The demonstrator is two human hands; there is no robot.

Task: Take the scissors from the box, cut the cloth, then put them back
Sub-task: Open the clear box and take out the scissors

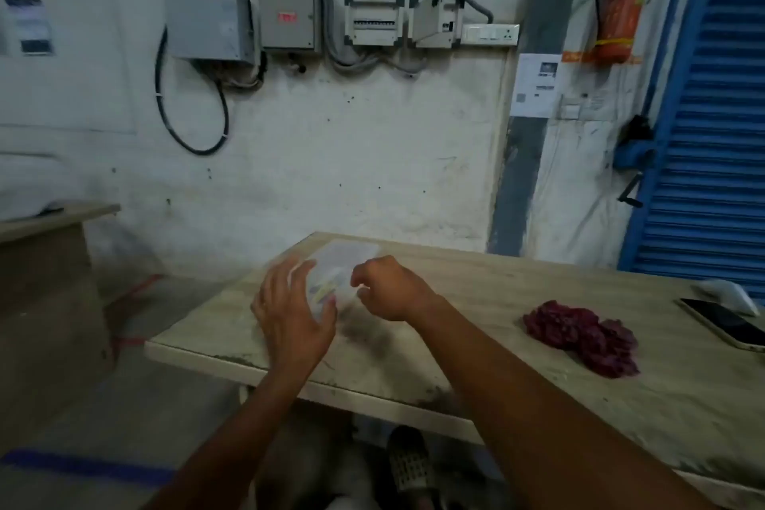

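Note:
A clear plastic box point(335, 265) lies on the far left part of the wooden table point(476, 323), and its lid looks shut. Something yellowish shows through it, blurred; I cannot make out the scissors. My left hand point(289, 311) rests against the box's left side with fingers spread. My right hand point(385, 288) is curled at the box's right edge, fingertips touching it. A crumpled dark red cloth point(583, 337) lies on the table to the right, apart from both hands.
A phone point(724, 321) lies face up near the table's right edge, with a white object point(728, 296) behind it. A wall with electrical boxes stands beyond the table. A blue shutter is at right. A low bench point(49, 219) stands at left.

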